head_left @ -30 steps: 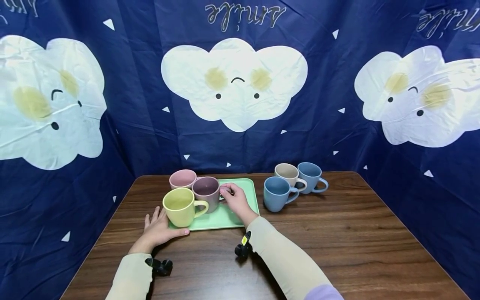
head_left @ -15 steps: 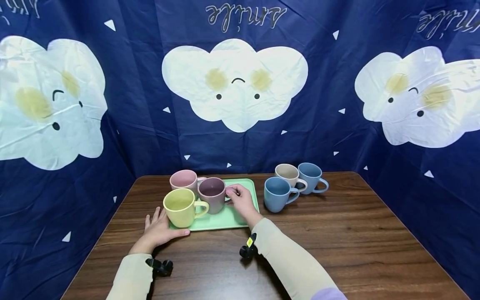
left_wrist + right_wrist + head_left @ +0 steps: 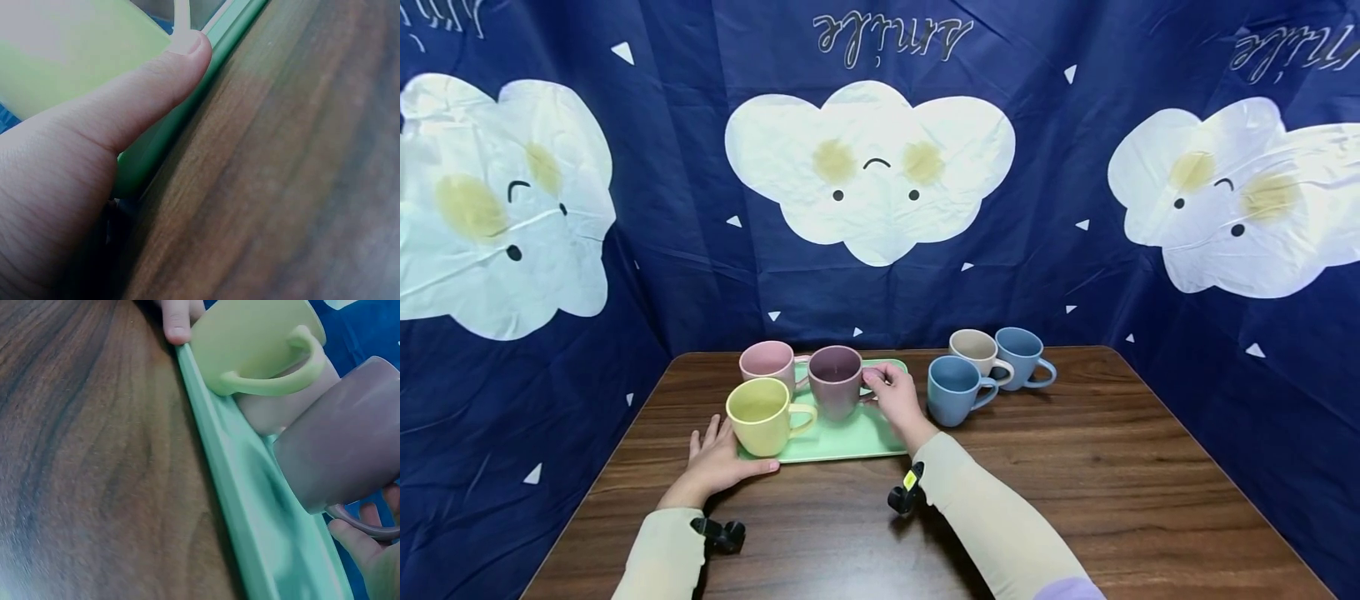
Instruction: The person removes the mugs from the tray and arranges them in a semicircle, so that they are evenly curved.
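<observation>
My right hand [image 3: 897, 402] pinches the handle of a purple mug [image 3: 835, 387], which hangs upright close over the light green tray [image 3: 838, 447]. In the right wrist view a dark shadow lies on the tray below the mug's base. At the tray's front left corner, my left hand [image 3: 715, 460] has its thumb straight along the front rim and its other fingers spread at the left side. A yellow mug [image 3: 758, 423] stands on the tray right by that thumb, handle to the right. Behind it is a pink mug [image 3: 766, 363], partly hidden.
To the right of the tray, two blue mugs [image 3: 953, 396] and a beige mug [image 3: 973, 343] stand grouped on the brown wooden table [image 3: 1075, 467]. A dark blue cloth [image 3: 880, 308] with white clouds hangs behind the table and along both sides.
The right hand has moved the purple mug rightward, away from the yellow and pink mugs, and then slightly up. More of the pink mug's handle shows. The left hand has stayed put.
</observation>
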`<state>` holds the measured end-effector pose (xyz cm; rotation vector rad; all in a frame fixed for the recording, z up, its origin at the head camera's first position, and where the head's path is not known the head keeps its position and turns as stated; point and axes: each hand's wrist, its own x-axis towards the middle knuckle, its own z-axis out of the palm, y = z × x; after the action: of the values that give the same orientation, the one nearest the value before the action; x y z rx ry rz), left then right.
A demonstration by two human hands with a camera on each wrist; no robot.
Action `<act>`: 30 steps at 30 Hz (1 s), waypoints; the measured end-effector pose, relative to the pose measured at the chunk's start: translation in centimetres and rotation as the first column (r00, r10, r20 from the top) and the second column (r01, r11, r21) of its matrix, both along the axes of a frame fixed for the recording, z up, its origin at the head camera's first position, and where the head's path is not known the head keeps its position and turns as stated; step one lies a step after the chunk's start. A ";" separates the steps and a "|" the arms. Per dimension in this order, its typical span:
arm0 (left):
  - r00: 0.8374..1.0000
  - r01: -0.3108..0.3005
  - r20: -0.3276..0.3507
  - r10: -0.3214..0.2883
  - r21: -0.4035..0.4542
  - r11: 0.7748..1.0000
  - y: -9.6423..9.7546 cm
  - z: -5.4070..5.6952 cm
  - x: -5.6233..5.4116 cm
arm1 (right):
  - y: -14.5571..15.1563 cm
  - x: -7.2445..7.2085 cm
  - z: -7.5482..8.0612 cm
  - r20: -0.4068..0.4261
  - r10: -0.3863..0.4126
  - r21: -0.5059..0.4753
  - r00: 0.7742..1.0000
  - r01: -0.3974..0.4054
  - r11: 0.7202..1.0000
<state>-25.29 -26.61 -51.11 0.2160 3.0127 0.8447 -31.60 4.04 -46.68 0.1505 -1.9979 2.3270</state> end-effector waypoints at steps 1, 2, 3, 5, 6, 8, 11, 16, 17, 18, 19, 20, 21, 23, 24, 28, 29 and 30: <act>1.000 0.001 -0.001 -0.001 -0.001 1.000 0.0 0.0 0.0 | 0.1 0.1 0.3 0.003 0.001 0.006 1.000 -0.001 1.000; 1.000 0.001 -0.001 -0.001 -0.001 1.000 0.0 -0.1 -0.1 | 0.3 0.2 0.6 0.005 0.004 0.011 1.000 -0.004 1.000; 1.000 0.001 -0.001 -0.001 -0.001 1.000 -0.1 -0.1 -0.1 | 0.5 0.2 0.8 0.004 0.007 0.013 1.000 -0.007 1.000; 1.000 0.002 -0.002 -0.002 0.000 1.000 -0.1 0.0 -0.1 | 0.8 0.3 1.3 -0.001 0.012 0.016 1.000 -0.012 1.000; 1.000 0.002 -0.001 -0.002 0.001 1.000 -0.1 0.0 -0.1 | 1.0 0.3 1.6 -0.003 0.015 0.018 1.000 -0.015 1.000; 1.000 0.001 -0.007 -0.001 0.004 1.000 -0.1 0.0 -0.1 | 1.3 0.4 2.2 -0.008 0.016 0.016 1.000 -0.016 1.000; 1.000 0.002 -0.011 -0.002 0.004 1.000 -0.2 0.2 -0.1 | 1.7 0.6 3.2 -0.012 0.013 0.017 1.000 -0.013 1.000; 1.000 0.002 -0.006 -0.002 0.003 1.000 -0.2 0.4 0.0 | 2.5 0.9 4.6 -0.016 0.013 0.011 1.000 -0.013 1.000; 1.000 0.003 -0.003 -0.003 0.003 1.000 -0.1 0.5 0.1 | 2.7 1.0 4.8 -0.015 0.013 0.007 1.000 -0.013 1.000; 1.000 0.003 -0.001 -0.003 0.003 1.000 -0.1 0.5 0.1 | 2.9 1.0 5.0 -0.014 0.013 0.005 1.000 -0.013 1.000; 1.000 0.004 0.001 -0.004 0.001 1.000 -0.1 0.5 0.1 | 3.2 1.1 5.2 -0.012 0.013 0.000 1.000 -0.013 1.000; 1.000 0.004 0.003 -0.004 -0.002 1.000 -0.1 0.5 0.1 | 3.4 1.1 5.3 -0.012 0.013 -0.006 1.000 -0.013 1.000; 1.000 0.005 0.004 -0.005 -0.003 1.000 0.0 0.5 0.2 | 3.7 1.1 5.4 -0.011 0.014 -0.012 1.000 -0.014 1.000; 1.000 0.005 0.004 -0.005 -0.004 1.000 0.0 0.5 0.2 | 4.2 1.1 5.7 -0.008 0.015 -0.027 1.000 -0.015 1.000; 1.000 0.005 0.003 -0.005 -0.004 1.000 0.0 0.5 0.2 | 4.4 1.1 5.8 -0.009 0.013 -0.034 1.000 -0.014 0.999; 1.000 0.009 -0.002 -0.009 0.008 1.000 -0.1 0.4 0.1 | 5.5 1.3 6.2 -0.022 -0.001 -0.044 1.000 0.000 0.999; 1.000 0.012 -0.003 -0.012 0.013 1.000 -0.2 0.3 0.1 | 5.8 1.4 6.3 -0.026 -0.005 -0.044 1.000 0.004 0.999; 1.000 0.010 -0.006 -0.010 0.016 1.000 -0.2 0.2 0.0 | 6.0 1.4 6.4 -0.026 -0.008 -0.043 1.000 0.007 0.999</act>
<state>-25.27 -26.85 -50.94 0.2341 3.0083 0.8699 -30.20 10.07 -40.29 0.1696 -1.9320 2.3483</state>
